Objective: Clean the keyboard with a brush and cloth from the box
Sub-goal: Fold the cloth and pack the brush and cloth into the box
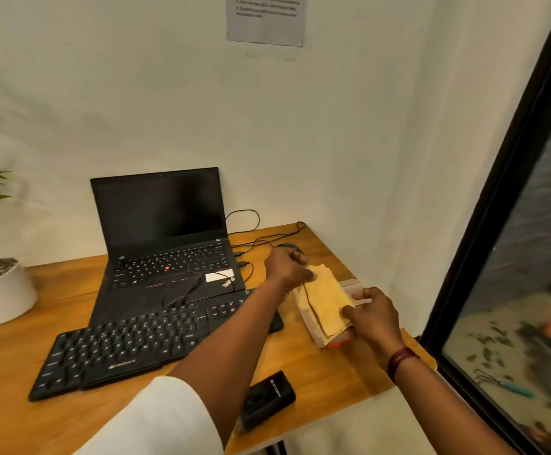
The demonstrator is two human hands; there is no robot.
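Lying at nine o'clock on the surface (pixel 54 418), the keyboard (pixel 129 349) waits; at three o'clock the left hand (pixel 287 267) pinches the far end of the yellow cloth (pixel 325 300) over the box (pixel 317 336), right hand (pixel 372 315) fingers pressing its near corner. It seems soft, light, best gripped by edges.

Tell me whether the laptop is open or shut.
Open: the laptop's dark screen stands upright against the wall, and its keys show below it.
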